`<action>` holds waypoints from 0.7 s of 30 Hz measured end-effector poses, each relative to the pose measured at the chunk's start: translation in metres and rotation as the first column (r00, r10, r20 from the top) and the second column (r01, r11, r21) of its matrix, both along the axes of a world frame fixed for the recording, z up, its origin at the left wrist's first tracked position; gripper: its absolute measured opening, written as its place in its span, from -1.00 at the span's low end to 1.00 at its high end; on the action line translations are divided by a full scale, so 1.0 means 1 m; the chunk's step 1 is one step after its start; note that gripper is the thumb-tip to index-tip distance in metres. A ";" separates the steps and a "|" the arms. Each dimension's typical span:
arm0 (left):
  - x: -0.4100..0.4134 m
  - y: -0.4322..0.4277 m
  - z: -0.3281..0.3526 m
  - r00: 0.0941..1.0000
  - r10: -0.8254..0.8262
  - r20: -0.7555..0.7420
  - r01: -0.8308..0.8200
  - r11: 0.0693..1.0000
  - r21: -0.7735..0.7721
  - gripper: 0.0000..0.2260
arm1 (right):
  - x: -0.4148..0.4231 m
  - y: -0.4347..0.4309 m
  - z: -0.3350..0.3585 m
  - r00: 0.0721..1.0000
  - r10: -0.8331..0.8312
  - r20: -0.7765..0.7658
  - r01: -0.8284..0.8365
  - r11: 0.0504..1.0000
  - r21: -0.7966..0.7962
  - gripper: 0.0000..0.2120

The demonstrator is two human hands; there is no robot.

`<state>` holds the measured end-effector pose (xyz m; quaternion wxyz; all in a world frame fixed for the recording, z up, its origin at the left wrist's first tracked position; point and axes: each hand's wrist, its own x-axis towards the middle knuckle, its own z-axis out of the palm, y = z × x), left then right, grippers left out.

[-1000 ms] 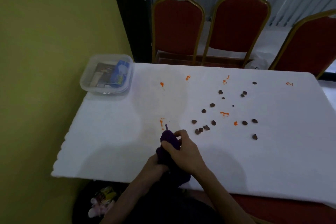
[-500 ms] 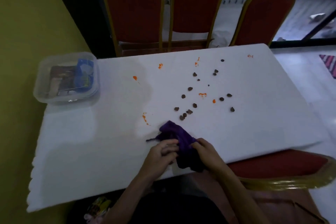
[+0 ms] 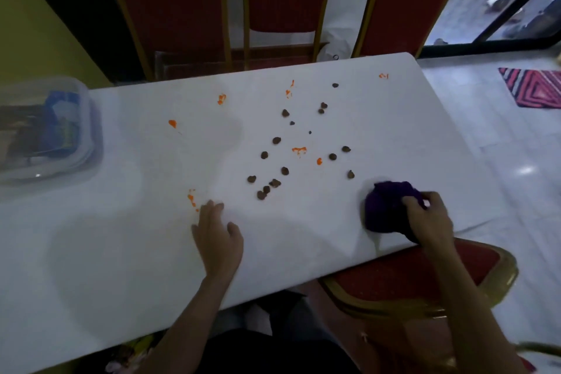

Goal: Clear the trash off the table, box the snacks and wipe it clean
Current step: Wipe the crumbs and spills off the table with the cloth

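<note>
A bunched purple cloth lies on the white table near its front right edge, and my right hand grips it from the right. My left hand rests flat on the table with fingers apart, holding nothing, just right of an orange smear. Several brown crumbs and orange stains are scattered across the table's middle. A clear plastic box holding snack packets sits at the far left.
Three red chairs with gold frames stand behind the table. Another red chair is tucked under the front right edge. A yellow wall runs along the left. A patterned mat lies on the floor at right.
My right hand carried the purple cloth from in front of me to the table's right side. My left hand let go of the cloth and now lies flat on the table.
</note>
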<state>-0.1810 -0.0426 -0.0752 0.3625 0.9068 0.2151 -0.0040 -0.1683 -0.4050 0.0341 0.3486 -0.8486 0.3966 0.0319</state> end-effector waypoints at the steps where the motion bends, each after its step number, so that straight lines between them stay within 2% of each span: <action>1: -0.003 -0.007 -0.007 1.000 -0.001 -0.011 0.002 0.998 0.070 -0.57 | 0.007 -0.007 -0.015 0.996 0.056 -0.066 -0.058 0.998 -0.029 -0.54; 3: -0.008 -0.020 -0.018 1.000 -0.002 0.024 -0.002 0.983 0.182 -0.58 | 0.020 -0.011 -0.042 0.968 0.149 -0.204 -0.154 0.988 -0.011 -0.29; 5: -0.008 -0.028 -0.023 0.999 0.013 0.050 -0.027 0.955 0.295 -0.58 | 0.039 -0.015 -0.061 0.948 0.170 -0.269 -0.187 0.981 -0.040 -0.18; 9: -0.008 -0.034 -0.027 0.996 0.009 0.085 -0.046 0.893 0.448 -0.59 | 0.099 -0.033 -0.075 0.963 0.178 -0.203 -0.215 0.960 -0.179 -0.23; 13: -0.005 -0.036 -0.031 0.994 0.019 0.107 -0.068 0.875 0.480 -0.59 | 0.173 -0.049 -0.074 0.902 0.293 -0.317 -0.390 0.869 -0.305 -0.25; 17: -0.001 -0.036 -0.026 0.997 0.053 0.063 -0.077 0.886 0.457 -0.57 | 0.197 -0.024 -0.072 0.851 0.463 -0.247 -0.519 0.809 -0.275 -0.34; 21: 0.000 -0.038 -0.025 0.996 0.075 0.058 -0.093 0.891 0.444 -0.55 | 0.160 0.019 -0.079 0.743 0.647 -0.170 -0.667 0.695 -0.269 -0.49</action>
